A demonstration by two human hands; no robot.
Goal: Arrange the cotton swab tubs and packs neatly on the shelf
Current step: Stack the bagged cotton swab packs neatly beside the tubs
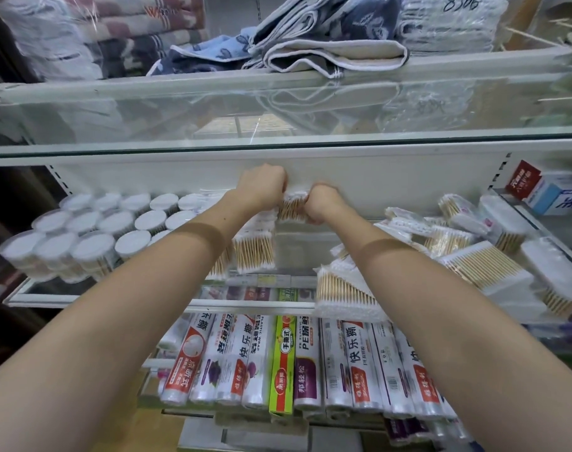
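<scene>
Both hands reach to the back of the glass shelf (297, 303). My left hand (261, 187) and my right hand (322, 202) together grip one clear pack of wooden cotton swabs (292, 208) against the white back wall. Below it, several more packs (253, 249) stand in a row running toward the front. Round tubs with white lids (92, 230) fill the shelf's left part in tidy rows. On the right, loose packs (487, 265) lie in a jumbled heap, and one large pack (343, 295) hangs over the front edge.
Folded towels (310, 44) lie on the glass shelf above. Rolls of plastic wrap (310, 360) fill the shelf below. Blue and white boxes (555, 194) sit at the far right. A bare strip of glass (297, 252) lies between the standing row and the heap.
</scene>
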